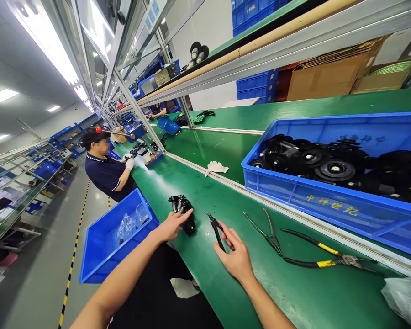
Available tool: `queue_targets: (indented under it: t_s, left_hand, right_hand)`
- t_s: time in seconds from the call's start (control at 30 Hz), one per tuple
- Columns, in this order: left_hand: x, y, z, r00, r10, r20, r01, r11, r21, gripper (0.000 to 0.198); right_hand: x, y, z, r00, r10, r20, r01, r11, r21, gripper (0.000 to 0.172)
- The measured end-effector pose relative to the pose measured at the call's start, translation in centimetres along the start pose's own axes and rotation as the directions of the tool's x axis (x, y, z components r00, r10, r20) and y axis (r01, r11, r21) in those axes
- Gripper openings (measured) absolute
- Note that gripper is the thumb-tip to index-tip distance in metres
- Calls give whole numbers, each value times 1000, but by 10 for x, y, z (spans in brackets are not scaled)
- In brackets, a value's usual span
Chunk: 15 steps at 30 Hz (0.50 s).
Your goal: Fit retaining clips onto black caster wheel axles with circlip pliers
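My left hand [173,227] is at a black wheel assembly [189,224] near the bench's front edge, index finger stretched across it and the other fingers curled against it. My right hand [235,254] is closed around dark snap-ring pliers [216,228], whose thin tips point up and away, just right of the assembly. Between the two lies a tiny pale ring [207,234]. Right of my right hand, bare-handled pliers [267,232] rest on the green bench [277,292], beside larger pliers [329,257] with black and yellow handles.
A blue crate [270,180] full of black wheels stands at the right. Another blue bin [99,256] holding clear plastic is left of the bench. A white glove [217,168] lies near the metal rail. A gloved co-worker [104,169] sits farther along; a plastic bag [404,297] lies lower right.
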State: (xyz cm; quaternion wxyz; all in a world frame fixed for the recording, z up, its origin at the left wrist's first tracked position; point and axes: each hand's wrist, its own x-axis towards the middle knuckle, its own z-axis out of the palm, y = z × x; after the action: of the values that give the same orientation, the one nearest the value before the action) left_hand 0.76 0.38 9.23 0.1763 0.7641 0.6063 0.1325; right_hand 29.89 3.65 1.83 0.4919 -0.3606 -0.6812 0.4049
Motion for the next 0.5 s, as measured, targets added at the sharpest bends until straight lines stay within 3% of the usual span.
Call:
queue_targets:
  t_s: [0.17, 0.33, 0.4, 0.5]
  left_hand:
    - [4, -12, -4, 992, 123, -33, -124, 991, -49, 73]
    - [-11, -19, 5, 985, 167, -38, -170, 982, -84, 56]
    - [-16, -19, 7, 988, 147, -53, -151, 984, -92, 56]
    - [-17, -14, 8, 993, 97, -67, -105, 986, -128, 73]
  right_hand:
    - [1, -1, 0, 1000, -3, 1, 3, 1000, -2, 61]
    - [0, 0, 0, 1000, -12, -5, 12, 1000, 9, 59]
    - [0, 1, 1, 1000, -13, -2, 13, 1000, 10, 58]
    - [0, 2, 1, 1000, -18, -2, 18, 1000, 3, 58]
